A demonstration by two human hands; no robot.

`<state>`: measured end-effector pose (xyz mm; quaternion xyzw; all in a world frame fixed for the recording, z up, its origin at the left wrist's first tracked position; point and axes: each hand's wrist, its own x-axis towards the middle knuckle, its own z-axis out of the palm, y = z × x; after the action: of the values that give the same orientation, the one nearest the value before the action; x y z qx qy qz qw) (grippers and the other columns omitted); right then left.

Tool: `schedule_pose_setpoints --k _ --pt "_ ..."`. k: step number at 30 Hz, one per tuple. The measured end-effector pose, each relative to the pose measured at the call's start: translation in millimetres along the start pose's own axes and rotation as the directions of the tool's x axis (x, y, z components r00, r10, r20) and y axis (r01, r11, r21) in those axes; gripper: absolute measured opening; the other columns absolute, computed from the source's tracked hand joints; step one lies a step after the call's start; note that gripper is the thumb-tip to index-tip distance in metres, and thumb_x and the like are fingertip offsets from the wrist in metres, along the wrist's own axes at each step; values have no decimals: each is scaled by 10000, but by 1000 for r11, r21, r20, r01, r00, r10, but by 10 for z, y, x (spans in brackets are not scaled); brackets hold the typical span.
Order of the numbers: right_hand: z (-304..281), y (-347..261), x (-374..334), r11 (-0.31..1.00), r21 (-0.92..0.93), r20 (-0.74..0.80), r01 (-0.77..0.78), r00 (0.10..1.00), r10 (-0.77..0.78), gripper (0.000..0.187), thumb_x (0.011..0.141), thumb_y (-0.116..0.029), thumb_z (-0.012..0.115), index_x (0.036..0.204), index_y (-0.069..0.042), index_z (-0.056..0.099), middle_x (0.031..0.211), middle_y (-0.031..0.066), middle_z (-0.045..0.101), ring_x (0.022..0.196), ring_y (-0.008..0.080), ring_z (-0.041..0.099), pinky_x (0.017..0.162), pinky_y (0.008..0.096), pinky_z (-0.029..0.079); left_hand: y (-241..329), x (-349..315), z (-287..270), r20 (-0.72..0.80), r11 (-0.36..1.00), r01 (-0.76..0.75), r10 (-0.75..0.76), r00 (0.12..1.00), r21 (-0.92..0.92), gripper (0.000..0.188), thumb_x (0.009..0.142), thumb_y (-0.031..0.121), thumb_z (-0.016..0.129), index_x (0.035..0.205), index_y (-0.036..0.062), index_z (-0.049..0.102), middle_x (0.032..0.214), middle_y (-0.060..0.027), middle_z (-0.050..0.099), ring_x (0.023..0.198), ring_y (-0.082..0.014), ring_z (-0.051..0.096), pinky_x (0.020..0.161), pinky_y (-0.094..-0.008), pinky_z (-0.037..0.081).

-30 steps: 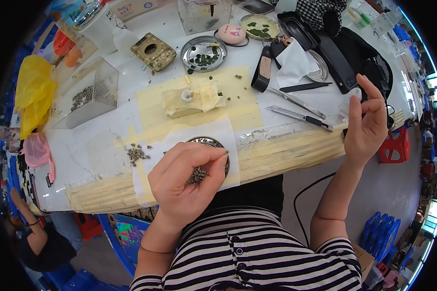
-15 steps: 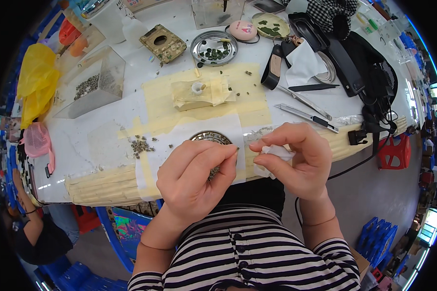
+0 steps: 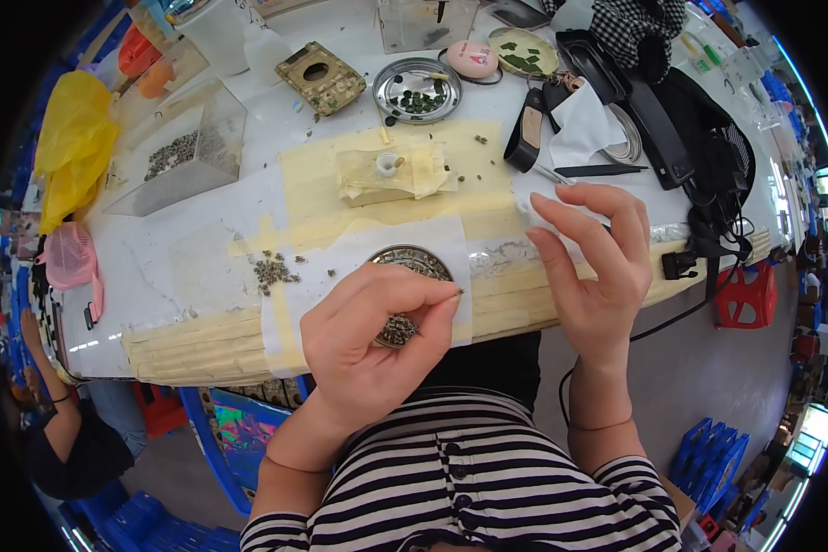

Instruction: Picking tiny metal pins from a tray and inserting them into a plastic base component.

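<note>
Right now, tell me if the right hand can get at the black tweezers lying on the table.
Probably yes. The right hand hovers open and seemingly empty, close to the black tweezers, with only bare table between them; nothing covers them.

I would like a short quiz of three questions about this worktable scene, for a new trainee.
1. True or false: the left hand holds a heap of small grey-green metal parts in its palm.
2. Which lies left of the round metal dish under the hands: A) a loose pile of small parts, B) a red cup?
3. Fill in: the right hand is raised, fingers spread, holding ____ that can be seen.

Key: 1 true; 2 A; 3 nothing.
</note>
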<state>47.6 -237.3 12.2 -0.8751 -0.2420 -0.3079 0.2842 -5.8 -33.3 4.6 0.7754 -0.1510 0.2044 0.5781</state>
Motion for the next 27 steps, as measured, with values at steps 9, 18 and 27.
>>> schedule_pose_setpoints --k 9,18,27 --pt "175 -303 -141 642 714 233 -281 959 161 142 767 3 749 896 -41 705 854 63 645 797 202 575 735 303 444 -25 -40 22 7 949 156 -160 987 -273 129 795 -88 699 914 -39 696 846 -95 665 710 -109 605 621 -221 479" --pt "261 -349 -158 679 697 172 -230 973 152 107 788 -5 729 875 -39 677 860 69 637 795 219 567 728 303 445 -13 -61 5 4 939 174 -181 983 -297 125 802 -80 701 922 -45 695 861 -95 664 720 -107 615 634 -219 502" --pt "275 -384 -160 713 668 158 -215 977 146 102 794 -8 724 872 -34 663 863 72 629 801 233 556 723 311 447 -5 -59 -15 5 955 154 -158 987 -254 115 808 -67 704 919 -42 694 846 -94 662 695 -109 615 620 -217 500"
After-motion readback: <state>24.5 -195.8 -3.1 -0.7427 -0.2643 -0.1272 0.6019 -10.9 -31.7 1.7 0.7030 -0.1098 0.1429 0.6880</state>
